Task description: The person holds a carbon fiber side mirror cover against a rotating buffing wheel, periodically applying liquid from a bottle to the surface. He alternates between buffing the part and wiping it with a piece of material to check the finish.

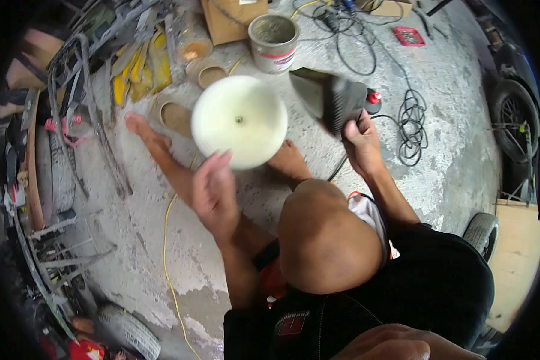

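Observation:
My right hand [364, 141] grips the lower edge of a dark plastic panel [330, 99] with a ribbed side, held up off the floor and tilted. The thumb lies over the panel's near corner. My left hand [215, 195], slightly blurred, is raised with its fingers stretched out and nothing in it. Its fingertips overlap the near rim of a round white disc-shaped top [240, 120], which has a small dark spot at its centre. Whatever supports that top is hidden beneath it.
A paint bucket [273, 45] and a cardboard box [231, 21] stand beyond the white top. Black cable [411, 129] lies coiled at right near a red-capped bottle [374, 99] and a red tray [408, 36]. Metal frames [96, 120] crowd the left; a yellow cord [167, 258] crosses the floor.

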Action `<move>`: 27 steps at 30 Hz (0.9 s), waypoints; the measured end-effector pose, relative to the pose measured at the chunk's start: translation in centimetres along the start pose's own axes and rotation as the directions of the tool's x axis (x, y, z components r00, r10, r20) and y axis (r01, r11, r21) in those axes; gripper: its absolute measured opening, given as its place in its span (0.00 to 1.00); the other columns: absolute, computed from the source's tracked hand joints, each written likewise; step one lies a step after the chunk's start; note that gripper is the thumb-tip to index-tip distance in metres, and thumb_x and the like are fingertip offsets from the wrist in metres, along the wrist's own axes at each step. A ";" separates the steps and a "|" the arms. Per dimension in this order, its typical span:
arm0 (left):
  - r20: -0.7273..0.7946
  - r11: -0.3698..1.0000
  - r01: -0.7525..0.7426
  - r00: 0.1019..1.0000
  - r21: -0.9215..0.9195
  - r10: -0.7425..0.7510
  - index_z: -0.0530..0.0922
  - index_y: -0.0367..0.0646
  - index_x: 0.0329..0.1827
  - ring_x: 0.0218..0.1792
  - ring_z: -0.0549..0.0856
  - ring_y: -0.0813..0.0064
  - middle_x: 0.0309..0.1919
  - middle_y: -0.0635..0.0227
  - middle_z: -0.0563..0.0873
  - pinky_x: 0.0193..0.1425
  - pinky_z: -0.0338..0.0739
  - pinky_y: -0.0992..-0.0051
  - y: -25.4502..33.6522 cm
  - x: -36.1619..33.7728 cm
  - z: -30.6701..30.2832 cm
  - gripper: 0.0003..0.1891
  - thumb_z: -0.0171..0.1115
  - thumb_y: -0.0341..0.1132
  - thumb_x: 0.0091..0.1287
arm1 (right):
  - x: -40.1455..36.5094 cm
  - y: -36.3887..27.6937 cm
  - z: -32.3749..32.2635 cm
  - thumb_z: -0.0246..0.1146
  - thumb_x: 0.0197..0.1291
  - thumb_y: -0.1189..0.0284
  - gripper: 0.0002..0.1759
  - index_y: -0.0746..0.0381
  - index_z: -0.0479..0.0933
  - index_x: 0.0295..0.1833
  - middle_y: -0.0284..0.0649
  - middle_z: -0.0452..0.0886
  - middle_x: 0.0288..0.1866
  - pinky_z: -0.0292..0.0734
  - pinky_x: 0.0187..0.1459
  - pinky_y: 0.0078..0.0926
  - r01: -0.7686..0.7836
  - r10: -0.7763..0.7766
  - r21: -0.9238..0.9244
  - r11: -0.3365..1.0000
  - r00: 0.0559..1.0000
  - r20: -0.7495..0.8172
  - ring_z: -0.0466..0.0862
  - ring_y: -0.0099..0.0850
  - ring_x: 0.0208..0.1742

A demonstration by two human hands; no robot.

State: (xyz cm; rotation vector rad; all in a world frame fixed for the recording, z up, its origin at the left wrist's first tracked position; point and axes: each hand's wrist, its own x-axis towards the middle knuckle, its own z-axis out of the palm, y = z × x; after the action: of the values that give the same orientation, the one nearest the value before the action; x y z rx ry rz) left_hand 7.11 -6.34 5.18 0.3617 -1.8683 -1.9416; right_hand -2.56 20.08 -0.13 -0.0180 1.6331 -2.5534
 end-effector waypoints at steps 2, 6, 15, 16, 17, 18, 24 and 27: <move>0.296 0.923 -0.280 0.934 0.264 0.198 0.73 0.35 0.67 0.63 0.79 0.59 0.62 0.51 0.80 0.69 0.72 0.64 -1.4 2.3 1.8 0.29 0.71 0.33 0.63 | 0.9 2.4 0.2 0.84 0.43 0.66 0.44 0.65 0.69 0.64 0.41 0.82 0.57 0.75 0.62 0.29 0.064 -0.065 -0.215 0.975 0.998 0.001 0.82 0.28 0.57; 0.668 0.547 -0.676 0.698 0.494 0.258 0.79 0.34 0.56 0.75 0.67 0.50 0.68 0.49 0.75 0.77 0.58 0.48 -5.7 6.0 4.3 0.32 0.75 0.49 0.56 | 2.5 8.7 -1.3 0.84 0.41 0.61 0.34 0.65 0.77 0.51 0.44 0.86 0.41 0.78 0.47 0.31 0.400 -0.312 -0.607 0.687 0.916 0.251 0.85 0.31 0.44; 0.803 0.440 -0.782 0.562 0.441 0.196 0.82 0.32 0.38 0.71 0.75 0.56 0.47 0.57 0.90 0.76 0.57 0.44 -12.1 8.1 1.8 0.24 0.66 0.51 0.65 | 7.4 7.0 -2.6 0.80 0.42 0.58 0.32 0.57 0.83 0.55 0.38 0.78 0.69 0.63 0.71 0.46 0.698 -0.014 -0.609 0.376 0.662 0.750 0.70 0.43 0.75; 0.822 0.458 -0.790 0.536 0.407 0.192 0.82 0.32 0.38 0.70 0.75 0.56 0.46 0.58 0.90 0.76 0.58 0.44 -12.2 8.3 1.9 0.25 0.65 0.52 0.66 | 8.4 6.2 -2.8 0.79 0.43 0.58 0.34 0.56 0.82 0.58 0.37 0.74 0.72 0.58 0.74 0.49 0.713 0.095 -0.633 0.302 0.638 0.764 0.65 0.42 0.78; 0.822 0.463 -0.785 0.539 0.412 0.181 0.82 0.32 0.38 0.70 0.75 0.56 0.46 0.58 0.90 0.76 0.58 0.44 -12.3 8.3 2.0 0.25 0.65 0.52 0.66 | 9.1 5.6 -2.8 0.78 0.45 0.57 0.36 0.55 0.81 0.62 0.36 0.70 0.76 0.53 0.78 0.51 0.731 0.203 -0.644 0.225 0.611 0.765 0.60 0.41 0.81; 0.808 0.437 -0.790 0.552 0.429 0.204 0.82 0.33 0.38 0.70 0.75 0.56 0.46 0.59 0.90 0.76 0.58 0.44 -12.5 8.3 2.1 0.25 0.64 0.53 0.66 | 9.6 5.7 -2.8 0.78 0.45 0.57 0.36 0.55 0.81 0.62 0.36 0.70 0.76 0.53 0.78 0.51 0.727 0.204 -0.646 0.233 0.613 0.763 0.60 0.41 0.81; 0.762 0.387 -0.790 0.590 0.476 0.266 0.82 0.34 0.36 0.70 0.76 0.57 0.45 0.58 0.90 0.76 0.58 0.43 -13.4 8.6 2.5 0.25 0.62 0.55 0.68 | 11.2 5.6 -2.7 0.66 0.57 0.51 0.35 0.52 0.75 0.70 0.38 0.60 0.82 0.42 0.80 0.56 0.825 0.263 -0.553 0.114 0.512 0.818 0.53 0.41 0.83; 0.758 0.383 -0.791 0.591 0.477 0.276 0.82 0.35 0.35 0.69 0.77 0.57 0.44 0.56 0.90 0.76 0.58 0.43 -13.3 8.2 2.7 0.26 0.63 0.55 0.67 | 11.3 6.6 -3.6 0.66 0.57 0.49 0.37 0.52 0.74 0.71 0.38 0.59 0.82 0.42 0.80 0.56 0.841 0.277 -0.528 0.122 0.482 0.831 0.52 0.42 0.84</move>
State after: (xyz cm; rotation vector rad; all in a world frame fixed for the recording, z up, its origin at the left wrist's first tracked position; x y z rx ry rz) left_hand -2.91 -7.63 -6.99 -0.7002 -2.6867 -0.6203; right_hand -13.43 19.45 -8.12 -1.6332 2.4505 -0.5402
